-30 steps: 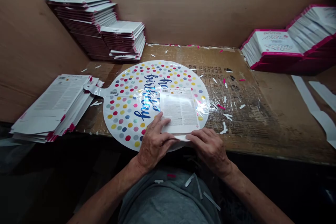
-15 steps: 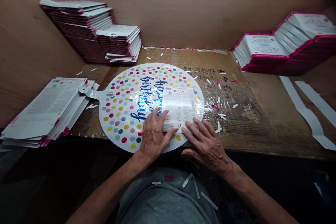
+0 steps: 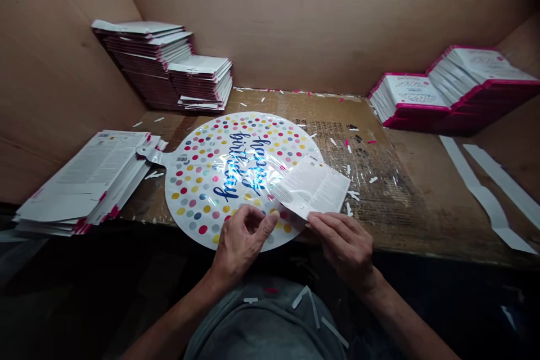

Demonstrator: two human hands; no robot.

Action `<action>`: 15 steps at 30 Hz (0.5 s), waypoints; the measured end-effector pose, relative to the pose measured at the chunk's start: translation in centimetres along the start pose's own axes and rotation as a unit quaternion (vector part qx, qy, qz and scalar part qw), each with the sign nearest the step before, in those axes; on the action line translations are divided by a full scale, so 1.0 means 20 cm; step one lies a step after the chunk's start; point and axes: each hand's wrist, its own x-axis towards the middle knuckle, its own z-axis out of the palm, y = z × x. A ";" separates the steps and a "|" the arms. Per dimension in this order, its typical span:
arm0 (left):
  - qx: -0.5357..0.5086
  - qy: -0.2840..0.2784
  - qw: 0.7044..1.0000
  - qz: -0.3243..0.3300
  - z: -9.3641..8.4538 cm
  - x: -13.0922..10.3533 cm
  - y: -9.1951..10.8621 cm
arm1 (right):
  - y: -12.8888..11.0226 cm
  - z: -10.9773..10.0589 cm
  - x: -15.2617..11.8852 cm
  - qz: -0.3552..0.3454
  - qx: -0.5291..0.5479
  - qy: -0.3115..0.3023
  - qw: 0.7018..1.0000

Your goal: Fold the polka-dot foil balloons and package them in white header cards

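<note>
A flat foil balloon (image 3: pixel 202 180) lies on the cardboard surface, white with coloured dots and blue "happy birthday" lettering. Its tail points left. My right hand (image 3: pixel 348 244) pinches the near corner of a printed white card sleeve (image 3: pixel 314 183), which is tilted over the balloon's right side. Small print covers the sleeve's visible face. At the balloon's near edge is my left hand (image 3: pixel 242 239), fingers curled and thumb apart, with nothing visible in it. Whether its fingertips touch the balloon I cannot tell.
Stacked sleeves (image 3: pixel 80 174) lie at the left, below taller piles (image 3: pixel 198 81) against the back. Pink-edged packs (image 3: pixel 415 93) stand at the back right. White strips (image 3: pixel 476 185) and paper scraps (image 3: pixel 373 180) are strewn on the cardboard (image 3: pixel 392 208). Wooden panels (image 3: pixel 295 22) enclose the back and sides.
The sleeve lay flat under both hands; now my right hand has lifted and turned it rightward. My left hand has drawn back from it and curled its fingers. The view shifted slightly.
</note>
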 end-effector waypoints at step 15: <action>-0.246 0.163 0.955 0.002 -0.11 0.24 -0.08 | -0.21 0.49 0.63 0.057 -0.087 -0.297 0.949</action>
